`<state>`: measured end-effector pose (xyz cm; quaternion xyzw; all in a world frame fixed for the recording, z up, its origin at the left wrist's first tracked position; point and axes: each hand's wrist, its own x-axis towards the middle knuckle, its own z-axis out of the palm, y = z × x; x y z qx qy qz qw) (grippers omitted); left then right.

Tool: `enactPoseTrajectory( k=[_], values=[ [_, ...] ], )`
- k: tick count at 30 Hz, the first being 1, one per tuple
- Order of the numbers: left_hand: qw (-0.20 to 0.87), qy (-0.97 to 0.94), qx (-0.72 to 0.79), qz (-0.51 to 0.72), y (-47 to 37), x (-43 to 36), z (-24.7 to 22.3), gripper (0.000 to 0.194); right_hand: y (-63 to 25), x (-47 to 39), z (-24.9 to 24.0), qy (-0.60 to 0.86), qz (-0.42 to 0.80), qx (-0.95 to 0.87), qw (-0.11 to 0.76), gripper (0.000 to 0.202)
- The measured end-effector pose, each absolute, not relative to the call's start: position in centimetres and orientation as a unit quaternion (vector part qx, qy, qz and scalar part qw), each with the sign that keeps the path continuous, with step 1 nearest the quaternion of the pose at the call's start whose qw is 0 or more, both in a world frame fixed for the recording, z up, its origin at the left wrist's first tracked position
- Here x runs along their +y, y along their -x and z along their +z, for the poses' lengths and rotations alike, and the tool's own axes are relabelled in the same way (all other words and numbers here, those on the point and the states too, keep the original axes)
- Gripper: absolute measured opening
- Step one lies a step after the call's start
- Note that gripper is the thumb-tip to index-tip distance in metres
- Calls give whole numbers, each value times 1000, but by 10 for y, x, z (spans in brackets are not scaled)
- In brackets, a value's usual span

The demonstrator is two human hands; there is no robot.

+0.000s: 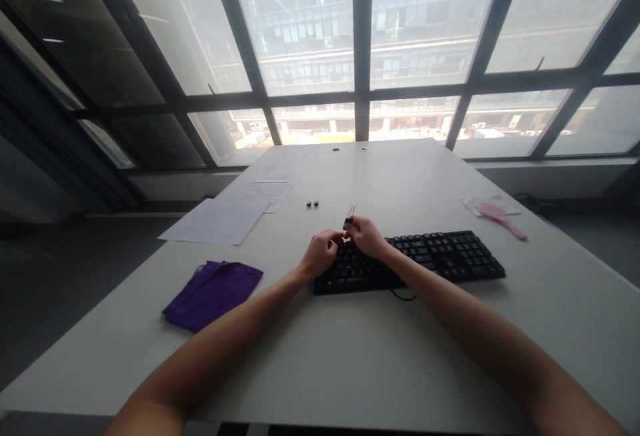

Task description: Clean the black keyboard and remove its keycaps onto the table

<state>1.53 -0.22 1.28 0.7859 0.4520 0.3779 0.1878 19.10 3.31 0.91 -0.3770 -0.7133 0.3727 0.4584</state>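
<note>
Right hand (367, 237) pinches a wire tool (348, 222) over the keyboard (440, 254); left hand (319, 254) close by, grip unclear. Two black pieces (309, 204) lie beyond, left.

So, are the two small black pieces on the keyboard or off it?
Off: both small black pieces sit on the white table, beyond the keyboard and clearly apart from it.

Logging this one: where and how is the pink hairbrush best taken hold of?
Probably by the slim handle of the pink hairbrush, from the near right with the right hand once free: the handle points that way, its end beyond the pale sheet under the wider head.
</note>
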Motion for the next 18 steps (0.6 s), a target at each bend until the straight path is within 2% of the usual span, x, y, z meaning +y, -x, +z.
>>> enactPoseTrajectory(
  k=[9,18],
  values=[
    [156,-792,458,371,-17,-2,15,27,-191,18,17,355,306,-770,434,18],
    [177,-785,452,385,-16,-1,11,38,-192,15,19,392,251,-761,452,19]
  ],
)
